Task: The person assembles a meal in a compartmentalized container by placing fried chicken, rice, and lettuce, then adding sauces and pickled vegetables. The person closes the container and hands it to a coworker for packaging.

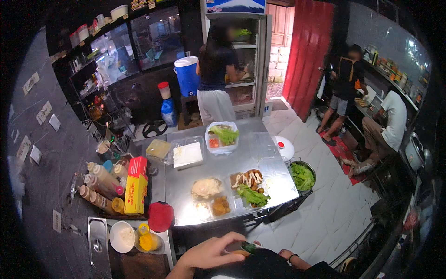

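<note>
As food dots the steel kitchen table, the left hand grips something green — the right hand I cannot judge.

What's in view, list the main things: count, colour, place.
Table: 1, silver, centre
Food boxes: 3, pale, on table
Long box: 1, yellow and red, left
Sauce bottles: several, mixed colours, left
Bowl: 1, white, lower left
Lettuce heap: 1, green, right of table
Water jug: 1, blue, back
Fridge: 1, pale, back
Other people: 3, dark or white tops, back and right
Left hand: 1, bare, lower centre
Right hand: 1, partly hidden, lower centre
</note>
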Motion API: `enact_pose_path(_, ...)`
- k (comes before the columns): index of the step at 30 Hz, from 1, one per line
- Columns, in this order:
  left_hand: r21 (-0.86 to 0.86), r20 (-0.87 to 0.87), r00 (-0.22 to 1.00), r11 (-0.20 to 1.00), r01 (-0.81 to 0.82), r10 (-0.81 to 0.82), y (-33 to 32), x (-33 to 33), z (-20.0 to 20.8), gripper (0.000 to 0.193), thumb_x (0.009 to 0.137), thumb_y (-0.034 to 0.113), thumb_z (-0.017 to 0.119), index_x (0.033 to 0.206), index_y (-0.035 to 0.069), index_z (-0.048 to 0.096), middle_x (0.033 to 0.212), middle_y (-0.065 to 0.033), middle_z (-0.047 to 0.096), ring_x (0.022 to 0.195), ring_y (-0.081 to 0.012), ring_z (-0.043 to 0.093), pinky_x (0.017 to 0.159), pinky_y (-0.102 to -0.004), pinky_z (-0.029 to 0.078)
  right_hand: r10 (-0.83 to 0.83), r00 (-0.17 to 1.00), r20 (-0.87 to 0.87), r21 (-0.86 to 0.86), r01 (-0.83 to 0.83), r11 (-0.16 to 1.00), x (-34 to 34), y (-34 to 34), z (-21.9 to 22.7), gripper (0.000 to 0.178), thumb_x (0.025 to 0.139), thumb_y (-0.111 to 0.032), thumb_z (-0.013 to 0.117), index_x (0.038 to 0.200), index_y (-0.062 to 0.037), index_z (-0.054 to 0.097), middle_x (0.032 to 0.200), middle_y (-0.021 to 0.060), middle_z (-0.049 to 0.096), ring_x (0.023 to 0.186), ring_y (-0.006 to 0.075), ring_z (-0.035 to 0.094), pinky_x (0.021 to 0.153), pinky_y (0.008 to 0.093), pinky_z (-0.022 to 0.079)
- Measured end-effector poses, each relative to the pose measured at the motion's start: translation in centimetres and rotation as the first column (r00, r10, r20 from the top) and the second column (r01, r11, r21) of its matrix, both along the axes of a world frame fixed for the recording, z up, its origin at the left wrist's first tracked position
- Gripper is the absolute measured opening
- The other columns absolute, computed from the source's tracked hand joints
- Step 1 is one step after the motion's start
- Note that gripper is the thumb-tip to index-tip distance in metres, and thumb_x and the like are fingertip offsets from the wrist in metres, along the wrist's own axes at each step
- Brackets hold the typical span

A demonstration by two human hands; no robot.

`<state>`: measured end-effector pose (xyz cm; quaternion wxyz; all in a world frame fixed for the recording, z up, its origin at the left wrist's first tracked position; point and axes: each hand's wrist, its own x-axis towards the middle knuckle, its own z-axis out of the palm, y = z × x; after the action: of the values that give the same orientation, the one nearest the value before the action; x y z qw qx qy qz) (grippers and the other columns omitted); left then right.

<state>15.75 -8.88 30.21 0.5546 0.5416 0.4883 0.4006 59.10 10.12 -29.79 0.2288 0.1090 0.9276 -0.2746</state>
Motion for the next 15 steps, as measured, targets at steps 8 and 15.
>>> enact_pose_path(8,1.0,0.004,0.836,-0.002,-0.003,0.548,8.2,5.3,9.1,0.026,0.08,0.018,0.072,0.102,0.01,0.06,0.102,-0.0146,0.067,0.087,-0.0301,0.066,0.073,-0.0423,0.054,-0.14,0.974,0.181,0.237,0.095,0.967,2.6,11.9,1.0,0.032,0.093,-0.033,0.052,0.1,-0.0073,0.07,0.103,0.0165,0.068,0.089,0.0318,0.067,0.086,0.0444,0.051)
enact_pose_path(15,0.986,-0.107,0.721,-0.021,0.166,0.684,10.1,7.5,8.1,0.034,0.079,0.014,0.07,0.108,0.018,0.053,0.104,-0.0144,0.065,0.093,-0.0332,0.064,0.079,-0.0497,0.053,-0.532,0.789,0.306,-0.147,0.592,0.793,-8.5,16.4,10.9,0.025,0.084,-0.028,0.064,0.096,-0.0065,0.069,0.086,0.0155,0.07,0.083,0.028,0.068,0.082,0.043,0.051)
